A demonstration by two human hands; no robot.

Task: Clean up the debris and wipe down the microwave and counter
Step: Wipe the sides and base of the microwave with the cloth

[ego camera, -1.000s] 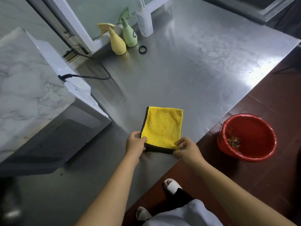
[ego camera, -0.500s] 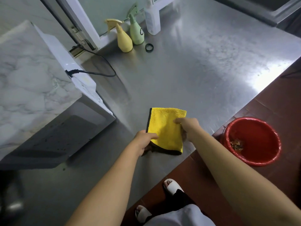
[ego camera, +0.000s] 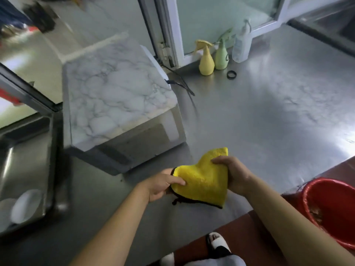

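Steel counter (ego camera: 259, 121) holds a marble-topped white microwave (ego camera: 119, 96) at left; nearer, left hand (ego camera: 161, 184) and right hand (ego camera: 233, 174) both grip a folded yellow microfibre cloth (ego camera: 203, 181), apparently readying it for wiping.

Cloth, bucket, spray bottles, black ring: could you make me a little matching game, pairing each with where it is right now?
Things:
1. cloth
2. bucket
3. spray bottles
4. black ring

Places:
A. on the floor, beside the counter
B. held in both hands, above the counter
C. lying on the counter, next to the bottles
D. standing at the back of the counter, by the window frame

Pairs: 1-B, 2-A, 3-D, 4-C
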